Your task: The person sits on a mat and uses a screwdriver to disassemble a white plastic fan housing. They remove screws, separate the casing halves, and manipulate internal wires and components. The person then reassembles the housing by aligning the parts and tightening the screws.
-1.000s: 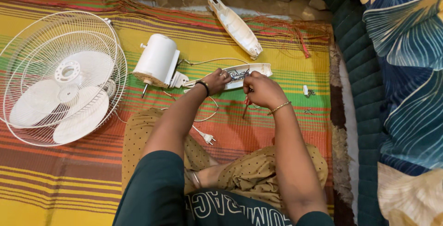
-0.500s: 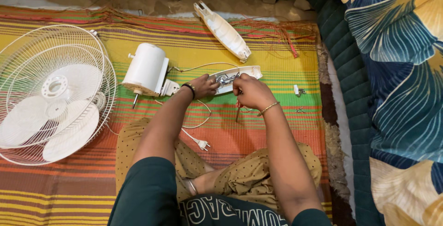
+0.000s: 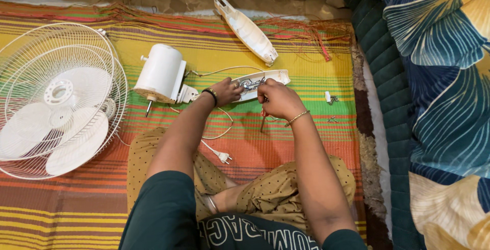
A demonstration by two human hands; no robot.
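My left hand (image 3: 225, 91) rests on the left end of an opened white fan neck housing (image 3: 263, 80) with wires and metal parts showing inside, and holds it down on the mat. Closed around a screwdriver (image 3: 263, 121), my right hand (image 3: 278, 100) keeps the thin shaft pointing down toward me, just right of the housing. A white cylindrical fan motor (image 3: 162, 73) lies left of my left hand, joined to the housing by a white cable. The housing's separate white cover (image 3: 247, 30) lies farther away.
A white fan guard with its blades (image 3: 56, 99) lies at the left on the striped mat (image 3: 306, 143). A white power cord with plug (image 3: 222, 155) trails by my knee. Small screws and a white part (image 3: 329, 98) sit right of my hands. A patterned cushion (image 3: 439, 102) borders the right.
The view shifted slightly, so everything sits lower and left in frame. Both hands stay at the housing with only small movements; the screwdriver remains in my right hand.
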